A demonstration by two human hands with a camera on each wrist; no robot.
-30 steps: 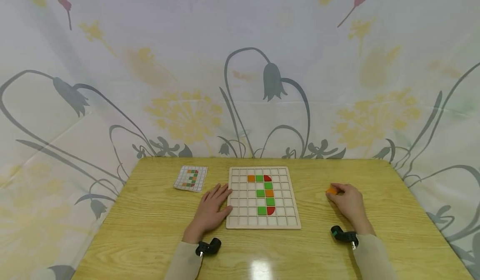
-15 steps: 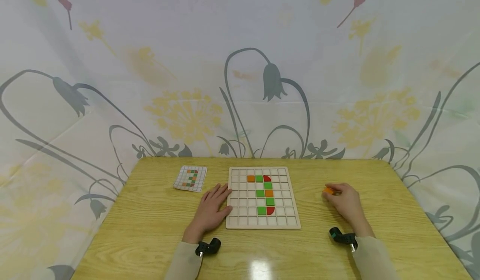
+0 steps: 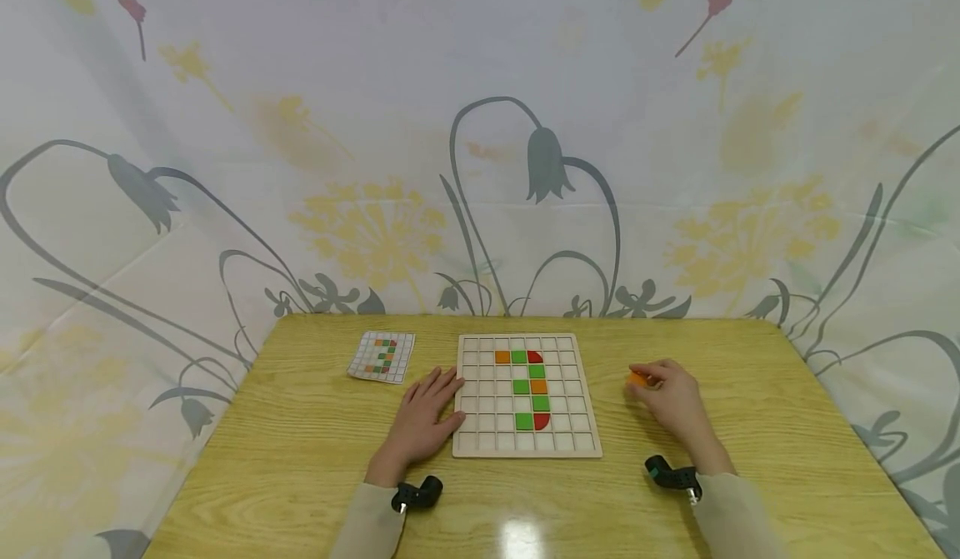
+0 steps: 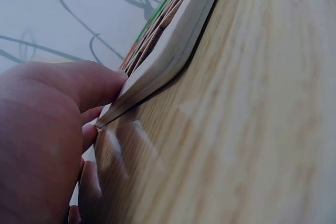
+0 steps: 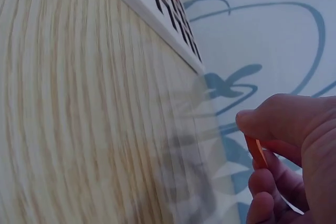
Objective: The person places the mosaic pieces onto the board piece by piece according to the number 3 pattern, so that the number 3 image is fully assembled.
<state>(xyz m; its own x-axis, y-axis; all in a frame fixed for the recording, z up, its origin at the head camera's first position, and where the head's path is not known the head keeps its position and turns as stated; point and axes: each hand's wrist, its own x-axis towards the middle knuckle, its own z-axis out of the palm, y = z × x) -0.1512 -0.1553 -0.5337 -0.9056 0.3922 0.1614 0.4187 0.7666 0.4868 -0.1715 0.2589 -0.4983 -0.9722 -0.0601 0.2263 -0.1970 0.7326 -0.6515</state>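
Observation:
A wooden grid board (image 3: 480,442) lies at the middle of the table, with green, orange and red tiles set in some of its cells. My left hand (image 3: 422,426) rests flat at the board's left edge, fingers spread, thumb touching the rim. In the left wrist view, the thumb (image 4: 100,83) lies on the board's edge. Right of the board, my right hand (image 3: 677,405) pinches an orange tile (image 3: 638,379) between thumb and fingers, above the table. The right wrist view shows this thin orange tile (image 5: 256,151) edge-on, partly hidden by the thumb.
A small paper card (image 3: 381,356) printed with a coloured grid pattern lies left of the board. The wooden table (image 3: 300,426) meets a flower-printed cloth (image 3: 480,126) at its back edge. Both wrists carry black camera mounts (image 3: 672,473).
My right hand has moved left toward the board with the orange tile in its fingers. The left hand, the board and the card have stayed in place.

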